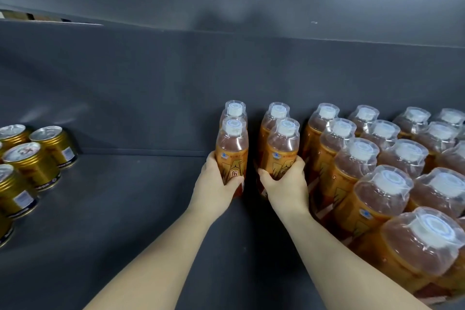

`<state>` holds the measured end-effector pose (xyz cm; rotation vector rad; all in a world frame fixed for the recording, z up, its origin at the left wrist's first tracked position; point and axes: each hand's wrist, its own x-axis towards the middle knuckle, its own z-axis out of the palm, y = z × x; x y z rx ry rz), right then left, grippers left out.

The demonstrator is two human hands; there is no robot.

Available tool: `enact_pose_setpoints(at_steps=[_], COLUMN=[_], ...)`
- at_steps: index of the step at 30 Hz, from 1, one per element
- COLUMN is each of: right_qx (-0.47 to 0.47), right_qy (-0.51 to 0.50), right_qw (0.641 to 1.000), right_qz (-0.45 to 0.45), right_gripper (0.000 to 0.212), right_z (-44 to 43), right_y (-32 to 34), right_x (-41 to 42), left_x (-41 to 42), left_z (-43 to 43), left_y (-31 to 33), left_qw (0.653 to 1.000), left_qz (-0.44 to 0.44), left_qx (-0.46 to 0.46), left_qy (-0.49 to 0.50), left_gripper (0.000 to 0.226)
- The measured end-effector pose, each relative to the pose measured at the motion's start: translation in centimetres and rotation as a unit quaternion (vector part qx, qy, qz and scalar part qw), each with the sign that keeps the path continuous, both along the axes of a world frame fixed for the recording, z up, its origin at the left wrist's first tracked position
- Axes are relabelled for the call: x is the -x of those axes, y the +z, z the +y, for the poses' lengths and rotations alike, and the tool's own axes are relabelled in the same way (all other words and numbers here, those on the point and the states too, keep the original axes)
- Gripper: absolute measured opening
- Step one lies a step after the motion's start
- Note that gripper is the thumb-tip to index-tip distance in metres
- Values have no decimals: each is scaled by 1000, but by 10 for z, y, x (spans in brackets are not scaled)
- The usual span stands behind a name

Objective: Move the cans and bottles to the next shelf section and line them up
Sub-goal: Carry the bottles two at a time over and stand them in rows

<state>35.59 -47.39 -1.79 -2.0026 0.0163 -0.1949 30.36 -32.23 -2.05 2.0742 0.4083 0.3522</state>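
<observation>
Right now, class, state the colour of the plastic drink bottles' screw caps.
White screw caps on the orange plastic bottles; head view shows them best.

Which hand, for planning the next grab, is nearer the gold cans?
Left. The left hand holds a bottle right of the gold cans; the right hand is farther right.

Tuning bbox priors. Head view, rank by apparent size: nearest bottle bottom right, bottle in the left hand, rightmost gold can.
1. Nearest bottle: largest, mostly from closeness to the camera.
2. Held bottle, in the left hand: mid, taller than the can.
3. Rightmost gold can: smallest.
</observation>
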Motion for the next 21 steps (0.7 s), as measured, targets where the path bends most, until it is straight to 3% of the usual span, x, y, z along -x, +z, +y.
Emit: enact_pose_setpoints(at_steps=[7, 21], right_qx=[21, 2], right_qy=[3, 23], right_qw=[1000, 1000], right_qz=[1, 2], right_gripper=[81, 76], right_z=[0, -2], right_y=[-5, -11], right_x=[-1, -10], left_x=[0, -6], left_z=[-5, 0], left_y=[3, 6], left_qw=[999, 999], left_qz=[16, 41], left_qx=[-28, 23], left_qy=[20, -17], left_gripper=[67, 71])
